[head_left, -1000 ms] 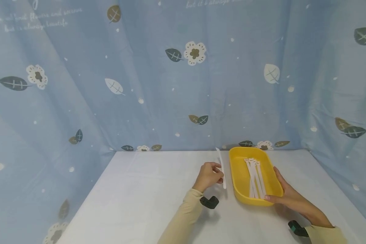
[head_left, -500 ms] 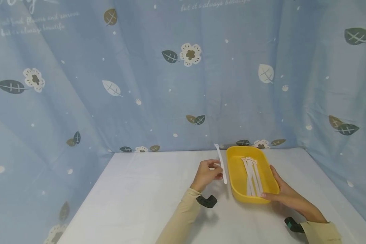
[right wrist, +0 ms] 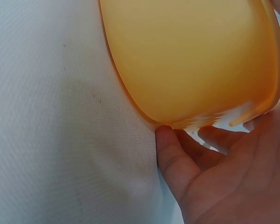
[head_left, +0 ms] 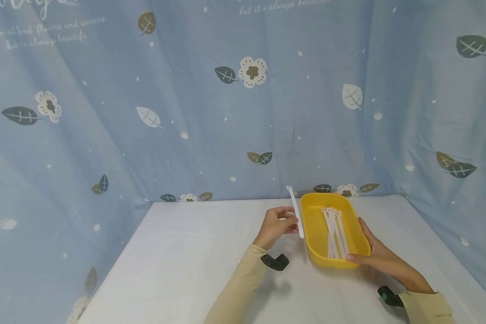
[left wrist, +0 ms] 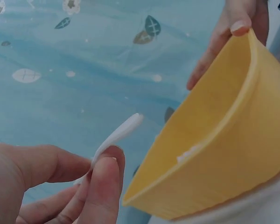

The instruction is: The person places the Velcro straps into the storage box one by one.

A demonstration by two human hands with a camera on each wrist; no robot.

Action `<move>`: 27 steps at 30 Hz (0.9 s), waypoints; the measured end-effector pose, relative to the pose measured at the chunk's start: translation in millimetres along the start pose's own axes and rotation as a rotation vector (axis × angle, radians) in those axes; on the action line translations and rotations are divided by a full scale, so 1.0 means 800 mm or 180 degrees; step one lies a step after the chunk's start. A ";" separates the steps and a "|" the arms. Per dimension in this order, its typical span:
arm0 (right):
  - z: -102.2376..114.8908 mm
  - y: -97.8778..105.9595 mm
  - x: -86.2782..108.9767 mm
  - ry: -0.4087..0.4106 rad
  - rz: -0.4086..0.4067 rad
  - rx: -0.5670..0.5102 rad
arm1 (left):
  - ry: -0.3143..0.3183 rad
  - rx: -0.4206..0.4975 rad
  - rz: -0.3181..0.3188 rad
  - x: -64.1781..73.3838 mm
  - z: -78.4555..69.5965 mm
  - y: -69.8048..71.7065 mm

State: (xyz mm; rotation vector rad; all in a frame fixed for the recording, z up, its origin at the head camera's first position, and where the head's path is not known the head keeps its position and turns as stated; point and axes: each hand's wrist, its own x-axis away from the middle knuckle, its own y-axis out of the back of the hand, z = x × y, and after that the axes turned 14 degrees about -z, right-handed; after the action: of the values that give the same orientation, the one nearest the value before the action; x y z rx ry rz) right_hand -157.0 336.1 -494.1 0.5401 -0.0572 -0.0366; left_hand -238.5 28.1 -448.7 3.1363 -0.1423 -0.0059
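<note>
A white strap-type cable tie [head_left: 294, 209] stands nearly upright, pinched between the thumb and fingers of my left hand [head_left: 272, 225]. Its slotted head points up, and in the left wrist view the strip [left wrist: 117, 134] curves out past the fingertips. Just right of it is a yellow plastic tray [head_left: 313, 238], tilted toward me. Several similar white cable ties [head_left: 336, 234] lie lengthwise inside. My right hand [head_left: 384, 261] grips the tray's near right corner, thumb over the rim. The right wrist view shows its fingers against the tray's outside [right wrist: 191, 60].
A white cloth-covered table [head_left: 186, 261] lies beneath both hands. Blue patterned curtain [head_left: 202, 112] hangs behind the table and along both sides. A dark wrist camera [head_left: 276, 262] sticks out beside the left sleeve, another [head_left: 390, 297] beside the right.
My left hand has raised the cable tie slightly and turned it, so its slotted head now shows clearly. The right hand keeps its grip on the tray. The head view has shifted a little.
</note>
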 end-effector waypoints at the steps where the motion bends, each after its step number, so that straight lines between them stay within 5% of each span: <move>1: -0.001 0.000 0.000 0.0029 -0.0003 0.0003 | 0.0006 0.0005 0.0000 -0.001 -0.001 -0.001; 16: 0.001 -0.001 -0.002 0.0013 -0.0017 -0.0003 | 0.0119 0.0279 0.0123 -0.012 -0.017 -0.017; 27: 0.002 0.000 0.002 0.0072 -0.0019 -0.0039 | 0.0127 0.0079 0.0220 -0.017 -0.026 -0.033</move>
State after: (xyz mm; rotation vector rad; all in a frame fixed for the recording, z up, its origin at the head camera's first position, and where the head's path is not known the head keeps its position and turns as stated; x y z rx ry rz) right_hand -155.6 335.4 -492.8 0.5285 -0.0333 -0.0366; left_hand -249.2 55.7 -428.3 3.1518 -0.2526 0.0591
